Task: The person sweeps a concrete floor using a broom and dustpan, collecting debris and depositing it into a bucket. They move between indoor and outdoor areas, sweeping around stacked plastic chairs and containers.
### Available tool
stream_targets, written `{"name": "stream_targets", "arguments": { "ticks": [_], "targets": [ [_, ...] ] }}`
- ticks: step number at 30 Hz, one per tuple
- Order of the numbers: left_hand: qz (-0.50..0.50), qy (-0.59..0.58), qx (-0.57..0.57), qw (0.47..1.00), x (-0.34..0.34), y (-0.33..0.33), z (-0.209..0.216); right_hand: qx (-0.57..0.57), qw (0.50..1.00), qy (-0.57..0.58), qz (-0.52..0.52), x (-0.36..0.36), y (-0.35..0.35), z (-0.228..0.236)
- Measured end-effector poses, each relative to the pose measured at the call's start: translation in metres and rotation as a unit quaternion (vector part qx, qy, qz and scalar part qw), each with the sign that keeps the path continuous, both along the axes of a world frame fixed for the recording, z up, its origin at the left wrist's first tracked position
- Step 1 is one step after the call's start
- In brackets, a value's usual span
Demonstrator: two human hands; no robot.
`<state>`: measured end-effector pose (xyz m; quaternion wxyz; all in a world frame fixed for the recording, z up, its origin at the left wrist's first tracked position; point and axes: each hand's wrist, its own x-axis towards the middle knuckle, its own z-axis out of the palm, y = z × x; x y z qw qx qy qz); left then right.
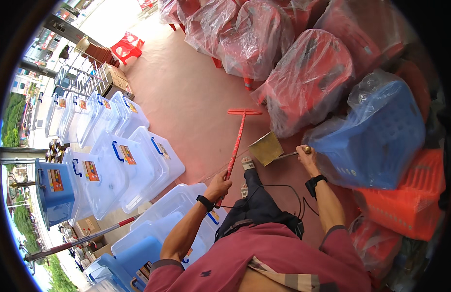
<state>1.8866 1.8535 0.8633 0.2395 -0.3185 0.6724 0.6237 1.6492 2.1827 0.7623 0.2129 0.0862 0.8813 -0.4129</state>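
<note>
My left hand (219, 186) is wrapped round the patterned red handle of a broom (236, 141). Its narrow red crossbar head lies farther out over the floor, and I cannot make out bristles. To the right, my right hand (307, 155) grips the rod of a long-handled dustpan (266, 148) near its rounded, brass-coloured end. The dustpan's square, yellowish pan hangs low beside my feet, just right of the broom handle. Both wrists carry black bands.
Clear plastic storage boxes (108, 170) with blue handles line the left. Plastic-wrapped red chairs (308, 73) crowd the far right, with a wrapped blue basket (376, 136) and a red basket (405, 194) nearer. A red stool (127, 47) stands far left. A black cable (284, 186) loops by my legs.
</note>
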Motion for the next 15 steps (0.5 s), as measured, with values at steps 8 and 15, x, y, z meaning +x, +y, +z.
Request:
{"name": "stream_targets", "arguments": {
  "ticks": [8,15],
  "targets": [
    [-0.160,0.047,-0.177,0.970,-0.077,-0.035,-0.087,0.023,0.999,0.000,-0.047,-0.098,-0.069,-0.042],
    [-0.249,-0.039,-0.152,0.956,-0.047,-0.087,-0.010,0.069,0.997,-0.019,-0.003,-0.135,-0.116,-0.057]
  ]
}}
